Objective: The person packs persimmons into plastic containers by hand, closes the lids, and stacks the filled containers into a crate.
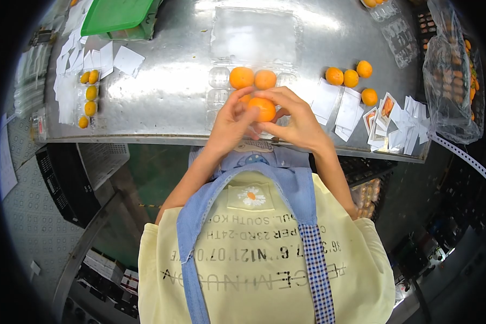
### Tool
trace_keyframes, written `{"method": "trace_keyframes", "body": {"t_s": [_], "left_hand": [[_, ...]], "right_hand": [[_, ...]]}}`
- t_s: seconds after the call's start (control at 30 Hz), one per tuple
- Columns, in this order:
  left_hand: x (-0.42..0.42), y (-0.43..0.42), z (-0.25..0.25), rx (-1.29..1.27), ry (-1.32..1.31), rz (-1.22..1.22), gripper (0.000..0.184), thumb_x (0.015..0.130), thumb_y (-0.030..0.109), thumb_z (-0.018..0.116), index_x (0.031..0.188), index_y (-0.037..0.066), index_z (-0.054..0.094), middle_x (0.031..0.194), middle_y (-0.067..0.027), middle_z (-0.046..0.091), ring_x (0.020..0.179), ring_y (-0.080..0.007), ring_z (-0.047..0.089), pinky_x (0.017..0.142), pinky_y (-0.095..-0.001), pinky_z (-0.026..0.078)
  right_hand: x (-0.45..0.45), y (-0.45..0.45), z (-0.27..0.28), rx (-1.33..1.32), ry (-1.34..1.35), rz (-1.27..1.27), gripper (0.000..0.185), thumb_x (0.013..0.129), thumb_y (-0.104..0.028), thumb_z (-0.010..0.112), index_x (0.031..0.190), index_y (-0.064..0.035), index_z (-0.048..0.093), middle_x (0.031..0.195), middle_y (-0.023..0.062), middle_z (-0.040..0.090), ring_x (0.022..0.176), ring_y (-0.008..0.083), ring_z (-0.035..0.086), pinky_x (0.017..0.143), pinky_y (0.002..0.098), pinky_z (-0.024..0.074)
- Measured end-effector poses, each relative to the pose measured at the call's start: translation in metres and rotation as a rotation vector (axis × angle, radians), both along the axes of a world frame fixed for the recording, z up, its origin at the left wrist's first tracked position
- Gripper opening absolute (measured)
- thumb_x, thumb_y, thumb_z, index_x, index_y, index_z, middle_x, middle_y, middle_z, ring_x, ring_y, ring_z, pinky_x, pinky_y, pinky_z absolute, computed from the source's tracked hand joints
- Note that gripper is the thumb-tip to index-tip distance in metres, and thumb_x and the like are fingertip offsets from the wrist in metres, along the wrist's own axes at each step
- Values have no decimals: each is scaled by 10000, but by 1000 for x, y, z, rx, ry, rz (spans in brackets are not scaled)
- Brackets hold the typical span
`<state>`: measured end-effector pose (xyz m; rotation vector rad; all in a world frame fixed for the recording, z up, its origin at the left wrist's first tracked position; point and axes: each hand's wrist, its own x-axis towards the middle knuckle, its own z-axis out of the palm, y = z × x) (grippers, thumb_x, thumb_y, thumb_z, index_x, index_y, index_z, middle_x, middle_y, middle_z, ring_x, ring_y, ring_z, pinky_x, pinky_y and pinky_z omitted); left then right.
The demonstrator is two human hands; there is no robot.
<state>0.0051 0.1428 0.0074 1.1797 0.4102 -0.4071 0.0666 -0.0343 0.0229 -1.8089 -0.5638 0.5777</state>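
Observation:
Between my two hands, above the near edge of the metal table, an orange fruit (262, 109) is gripped by the fingers of both. My left hand (233, 120) wraps its left side, and my right hand (292, 116) curls round its right side. Just beyond lies an open clear plastic tray (219, 78) with round hollows. Two fruits sit in its far row, a left one (242, 78) and a right one (265, 80). Part of another fruit (245, 99) shows behind my fingers. The tray's clear lid (255, 36) lies flat on the far side.
Several loose oranges (351, 78) lie at the right, near white paper slips (349, 112) and picture cards (386, 107). At the left are small yellow-orange fruits (91, 93), more papers (128, 61) and a green-lidded box (116, 15). Clear plastic packaging (443, 81) is far right.

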Motion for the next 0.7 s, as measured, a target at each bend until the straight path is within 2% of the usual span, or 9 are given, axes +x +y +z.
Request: {"method": "trace_keyframes", "body": {"t_s": [0.13,0.3,0.33,0.43,0.6,0.63,0.7], "left_hand": [[3,20,-5,64,48,105,444,954,271,541,1327,54,438,1032,-78,602,793,-132,605,643,-278,541],[-4,45,-31,256,31,101,338,946,243,554,1221,47,541,1057,-73,597,801,-114,583,708,-260,518],[-4,43,-31,229,18,73,339,946,240,554,1226,49,536,1064,-74,595,806,-115,583,712,-263,518],[-2,33,-24,143,-4,6,344,948,230,552,1243,55,523,1095,-77,587,833,-119,587,730,-271,520],[7,9,-13,-123,11,-25,350,957,226,540,1266,65,504,1168,-84,565,934,-149,610,788,-289,525],[7,8,-16,-133,22,-11,344,939,210,574,1232,37,520,1170,-101,567,1036,-195,596,841,-317,535],[8,9,-12,-188,60,15,331,934,199,579,1215,30,536,1161,-102,574,1029,-189,599,838,-320,543]], "right_hand": [[-3,-10,-25,-6,118,-207,507,714,-74,771,1178,-44,568,1141,76,530,931,151,579,760,274,534],[1,-18,-30,-155,21,-304,486,671,-84,817,1092,-13,584,1070,70,544,857,139,588,680,244,542],[2,-16,-28,-181,2,-297,492,663,-90,825,1085,-10,585,1060,68,546,848,137,589,665,240,542],[0,-8,-29,-160,-4,-290,570,616,-248,861,1073,-35,594,986,95,572,864,218,596,738,312,503],[-7,10,-24,-117,-19,-230,575,614,-277,863,1054,-25,593,969,106,558,845,228,589,726,328,501],[-7,12,-23,-110,-13,-218,571,619,-281,860,1052,-22,592,968,108,556,842,232,587,726,333,500],[-8,11,-27,-62,5,-227,542,649,-282,846,1049,-19,591,967,104,550,822,219,586,706,328,504]]}}
